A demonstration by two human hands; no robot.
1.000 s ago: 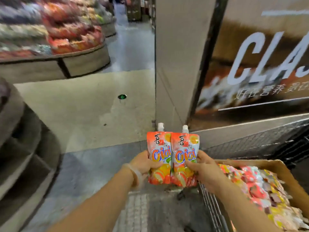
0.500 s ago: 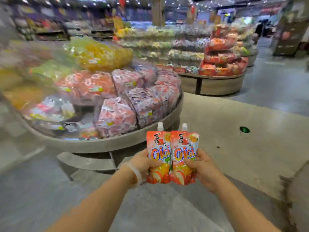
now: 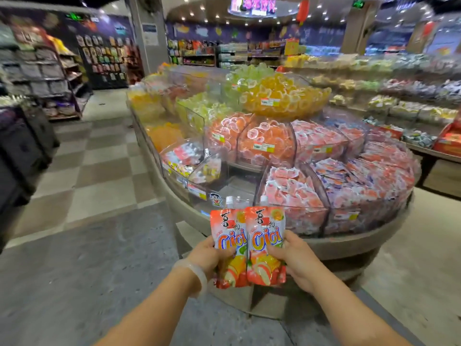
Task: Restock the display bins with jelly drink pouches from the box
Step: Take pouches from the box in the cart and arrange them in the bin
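Two orange jelly drink pouches with white caps stand upright side by side in front of me. My left hand [image 3: 207, 255] grips the left pouch [image 3: 228, 245] and my right hand [image 3: 298, 260] grips the right pouch [image 3: 265, 245]. Just behind them stands a round tiered display stand [image 3: 349, 243] with clear plastic bins. A low bin [image 3: 194, 168] at the front left holds only a few pouches. The bin [image 3: 291, 193] directly behind the pouches is full of pink packets. The box is out of view.
Upper tiers hold orange, yellow and green jelly cups [image 3: 279, 96]. Dark shelving [image 3: 57, 78] lines the left side across a checkered aisle floor [image 3: 94, 171]. Another stocked display [image 3: 411, 108] runs along the right. A pillar [image 3: 147, 28] stands behind the stand.
The view has swung left from the cart and box to the round display stand, which is now closer and centred. Both hands still hold the two pouches the same way.
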